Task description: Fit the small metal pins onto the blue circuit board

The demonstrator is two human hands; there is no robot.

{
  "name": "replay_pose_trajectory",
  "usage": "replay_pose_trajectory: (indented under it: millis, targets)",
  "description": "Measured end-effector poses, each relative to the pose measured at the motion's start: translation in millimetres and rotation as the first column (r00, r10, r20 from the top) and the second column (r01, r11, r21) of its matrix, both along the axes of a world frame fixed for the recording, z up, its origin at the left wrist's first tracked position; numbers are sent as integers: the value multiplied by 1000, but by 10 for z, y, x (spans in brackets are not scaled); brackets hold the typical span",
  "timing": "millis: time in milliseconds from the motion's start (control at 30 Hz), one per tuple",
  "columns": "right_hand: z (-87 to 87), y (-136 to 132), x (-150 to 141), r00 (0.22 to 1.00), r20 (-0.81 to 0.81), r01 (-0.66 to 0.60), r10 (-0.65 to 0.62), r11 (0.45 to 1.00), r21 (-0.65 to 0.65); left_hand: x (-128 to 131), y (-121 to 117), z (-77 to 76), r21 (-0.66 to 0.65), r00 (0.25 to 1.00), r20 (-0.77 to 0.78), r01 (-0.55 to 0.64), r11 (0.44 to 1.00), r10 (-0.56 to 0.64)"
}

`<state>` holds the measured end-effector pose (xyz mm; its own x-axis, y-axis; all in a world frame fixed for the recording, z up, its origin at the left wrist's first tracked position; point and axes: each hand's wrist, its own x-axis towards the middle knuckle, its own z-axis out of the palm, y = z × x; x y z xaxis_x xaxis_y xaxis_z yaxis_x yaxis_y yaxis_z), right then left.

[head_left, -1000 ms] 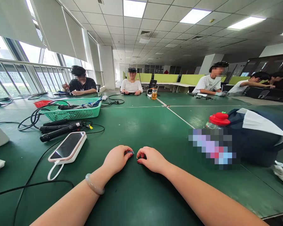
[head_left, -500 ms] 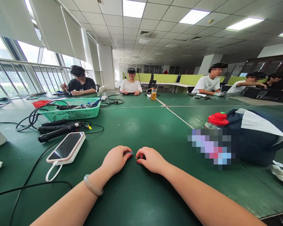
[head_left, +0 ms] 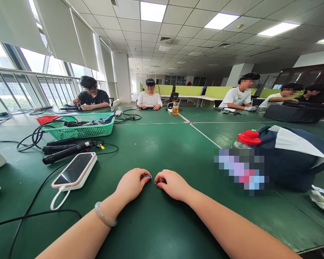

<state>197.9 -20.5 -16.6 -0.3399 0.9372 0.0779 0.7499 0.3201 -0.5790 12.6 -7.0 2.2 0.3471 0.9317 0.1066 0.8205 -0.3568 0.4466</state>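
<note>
Between the thumb and fingers of my left hand (head_left: 132, 182) is a small bluish piece (head_left: 148, 176), its kind too small to make out. A pale bangle circles that wrist. My right hand (head_left: 173, 183) is pinched closed a short gap to the right. A tiny dark and yellowish bit (head_left: 156, 183) shows at its fingertips, too small to name. Both hands are low over the green tabletop (head_left: 153, 223), with their fingertips facing each other and not touching.
To the left are a phone (head_left: 75, 169) on a white case with a cable loop, black handles (head_left: 70, 151), and a green basket (head_left: 82, 133) with cables. At right stand a red-lidded bottle (head_left: 248, 138) and a dark bag (head_left: 286, 165). Several people sit beyond.
My hands hold nearly the same pose, the fingertips still pinched and apart. At far right, the dark case on the table has shifted and its lid looks lower.
</note>
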Motion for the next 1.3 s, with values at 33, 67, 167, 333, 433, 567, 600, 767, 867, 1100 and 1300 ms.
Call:
replay_pose_trajectory:
  millis: [33, 67, 167, 333, 433, 567, 600, 767, 867, 1100, 1300]
  targets:
    - [1, 1, 0, 1000, 3, -1, 1, 1000, 2, 1, 0, 1, 0, 1000, -1, -1, 1000, 1]
    - [2, 1, 0, 1000, 6, -3, 3, 1000, 3, 1, 1, 2, 1, 1000, -2, -2, 1000, 2]
    - [7, 0, -5, 1000, 10, -4, 4, 1000, -6, -1, 2, 5, 0, 1000, -10, -6, 1000, 6]
    - [-1, 2, -9, 1000, 7, -8, 8, 1000, 0, -11, -7, 8, -7, 1000, 0, 1, 1000, -1]
    - [-12, 7, -7, 1000, -2, -12, 12, 1000, 4, -17, -13, 5, -5, 1000, 13, 6, 1000, -6]
    - [-13, 7, -9, 1000, -3, -1, 1, 1000, 1, -24, -11, -1, -11, 1000, 18, 0, 1000, 0]
    - [-12, 5, -10, 1000, -5, 1, -1, 1000, 2, -24, -10, -2, -8, 1000, 22, 2, 1000, -2]
    - [-8, -1, -9, 999, -34, 2, -2, 1000, 5, -22, -6, -1, 2, 999, 35, 3, 1000, -3]
    - [0, -7, -11, 999, -34, -2, 2, 1000, 6, -20, -6, -2, 5, 999, 33, 4, 1000, -4]
    - [21, -18, -12, 999, -46, -3, 4, 1000, 5, -12, -21, 3, -3, 1000, 15, 10, 1000, -10]
    - [-8, -50, -43, 999, -46, 10, -8, 1000, 28, -11, -33, 22, -6, 1000, 16, 5, 1000, -5]
